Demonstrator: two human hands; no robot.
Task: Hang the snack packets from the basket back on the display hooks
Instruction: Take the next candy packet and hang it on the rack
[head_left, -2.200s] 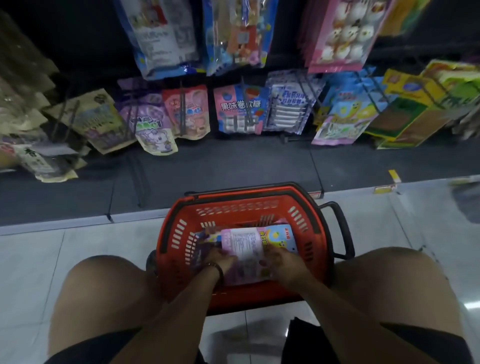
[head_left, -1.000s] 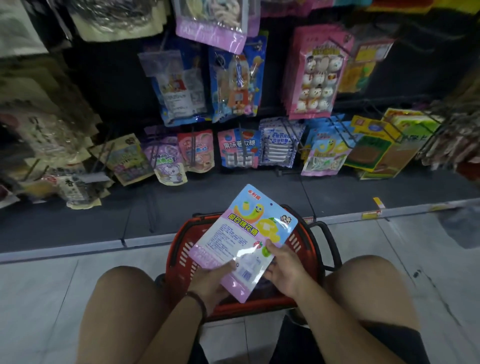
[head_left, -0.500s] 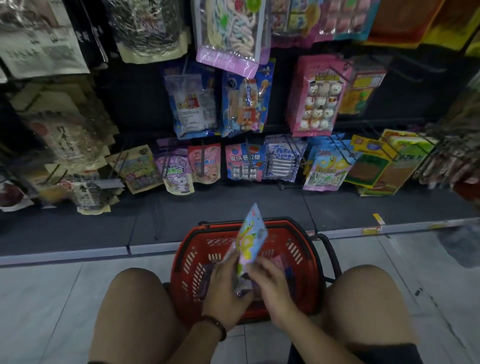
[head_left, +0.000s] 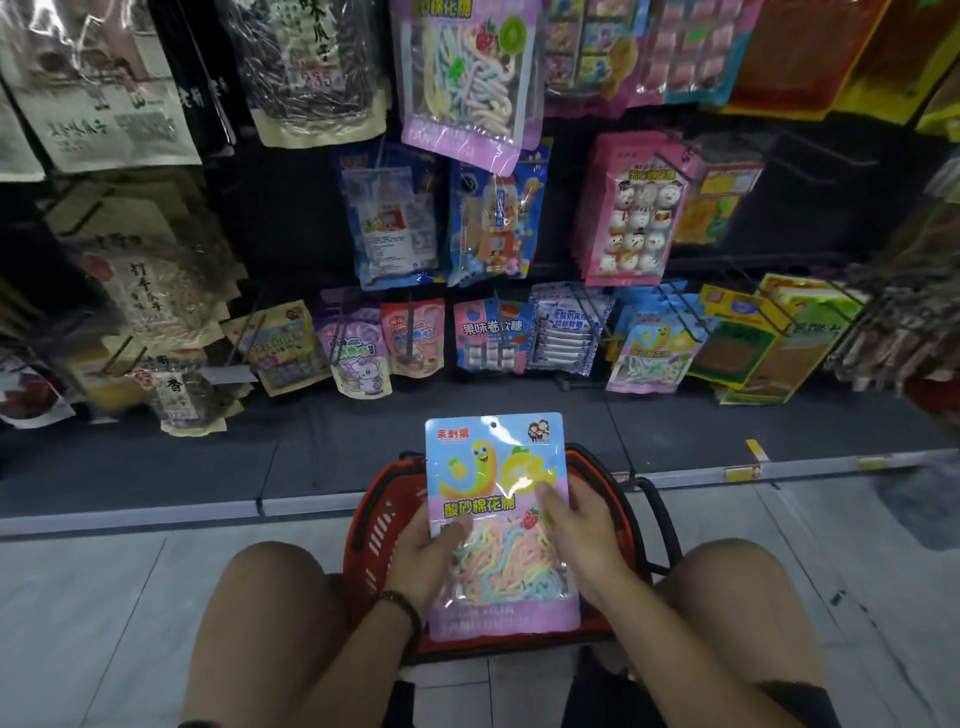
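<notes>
On the head camera, I see a snack packet (head_left: 498, 499) held upright in front of me, its printed face toward the camera and its top edge, with the small hanging hole (head_left: 492, 424), pointing up at the display. It has a blue upper half with a cartoon worm and a clear lower half showing pastel candy strips.

The left hand (head_left: 421, 561) grips the packet's left edge with the thumb laid across the front; its fingers (head_left: 454, 532) are closed on the packet. The right hand (head_left: 587, 540) grips the right edge, its fingers (head_left: 550, 499) curled over onto the front near the strawberry print. A dark band (head_left: 402, 608) sits on the left wrist.

The packet hangs over a red basket (head_left: 379, 519), which stands on the pale tiled floor (head_left: 104, 597) between my two bare knees. The packet and hands cover most of the basket's inside, so I cannot tell what lies in it.

Beyond the basket runs the dark base shelf (head_left: 675, 426) of the display. Above it, rows of packets hang on black wire hooks (head_left: 501, 325). In the lowest row, right of centre, a hanging packet (head_left: 649, 353) carries the same worm print as the one in my hands. Above that hangs a pink pack of snowman sweets (head_left: 636, 208), and at the top centre a purple pack of twisted candy (head_left: 467, 78).
</notes>
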